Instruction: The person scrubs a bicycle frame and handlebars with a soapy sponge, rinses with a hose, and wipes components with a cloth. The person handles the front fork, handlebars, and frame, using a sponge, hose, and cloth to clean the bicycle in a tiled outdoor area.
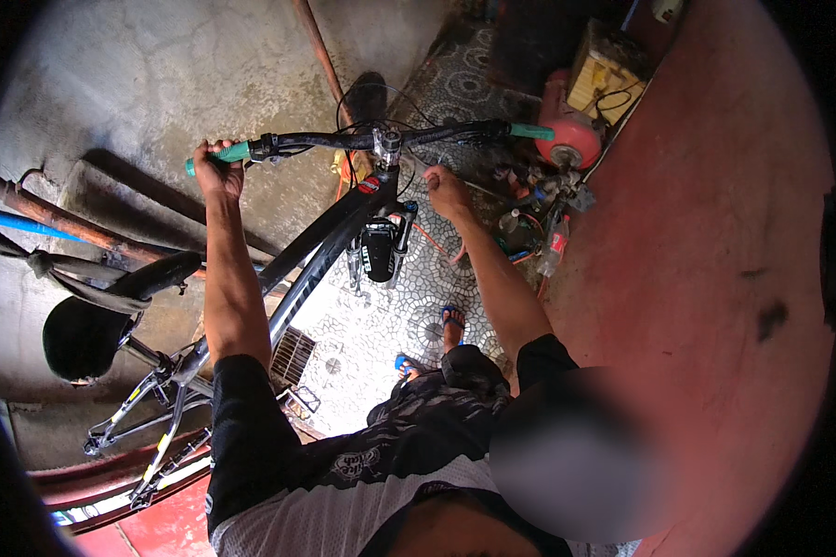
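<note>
My left hand (220, 167) is wrapped round the left green grip (194, 165) of a bicycle handlebar (323, 140). My right hand (447, 193) hangs below the bar's right half, apart from the right green grip (532, 132). Its fingers are curled in, and whether anything small is in them cannot be made out. The dark bicycle frame (318, 234) slants down to the lower left, to a black saddle (84, 339) and the bare rear stays (163, 450). A black tyre (378, 252) sits between the fork legs under the stem.
A red tank (571, 135) with a wooden box (607, 85) on it stands at the far right, by the red wall (697, 241). Tools, cables and a bottle (556, 246) lie near it. Poles (74, 223) crowd the left. My blue-sandalled foot (451, 318) stands on patterned tiles (344, 339).
</note>
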`<state>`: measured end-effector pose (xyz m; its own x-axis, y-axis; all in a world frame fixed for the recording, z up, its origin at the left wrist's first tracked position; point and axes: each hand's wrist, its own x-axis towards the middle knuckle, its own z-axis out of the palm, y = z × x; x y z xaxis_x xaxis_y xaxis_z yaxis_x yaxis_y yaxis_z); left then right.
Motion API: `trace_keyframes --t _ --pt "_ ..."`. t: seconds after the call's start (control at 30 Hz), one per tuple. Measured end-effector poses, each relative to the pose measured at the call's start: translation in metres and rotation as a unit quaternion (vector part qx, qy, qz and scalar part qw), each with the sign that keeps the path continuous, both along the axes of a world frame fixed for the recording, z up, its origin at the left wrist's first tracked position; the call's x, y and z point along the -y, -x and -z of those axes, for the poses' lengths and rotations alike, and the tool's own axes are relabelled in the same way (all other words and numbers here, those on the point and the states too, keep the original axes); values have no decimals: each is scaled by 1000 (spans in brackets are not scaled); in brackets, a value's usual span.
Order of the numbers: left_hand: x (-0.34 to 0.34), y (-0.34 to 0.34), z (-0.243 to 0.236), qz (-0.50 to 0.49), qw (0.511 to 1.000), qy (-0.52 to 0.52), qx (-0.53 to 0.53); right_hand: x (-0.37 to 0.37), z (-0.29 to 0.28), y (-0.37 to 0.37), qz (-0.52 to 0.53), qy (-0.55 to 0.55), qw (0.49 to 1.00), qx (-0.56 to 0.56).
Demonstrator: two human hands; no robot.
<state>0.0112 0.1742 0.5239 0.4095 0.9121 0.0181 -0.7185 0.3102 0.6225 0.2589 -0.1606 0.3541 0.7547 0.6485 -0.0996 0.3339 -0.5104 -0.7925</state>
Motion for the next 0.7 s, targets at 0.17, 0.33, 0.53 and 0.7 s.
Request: trace_keyframes --t 0.17,0.33,0.53,0.7 --pt "-5 -1 4 5 1000 -13 -10 4 12 -7 12 -11 1000 -9" --pt "-8 2 6 13 999 -32 -24 10 40 -13 -7 -57 998 3" --pt "-21 5 10 44 998 -43 -15 14 51 -7 -38 -104 993 -35" --pt "-15 4 9 21 999 -32 -35 25 45 9 -47 -61 992 -99"
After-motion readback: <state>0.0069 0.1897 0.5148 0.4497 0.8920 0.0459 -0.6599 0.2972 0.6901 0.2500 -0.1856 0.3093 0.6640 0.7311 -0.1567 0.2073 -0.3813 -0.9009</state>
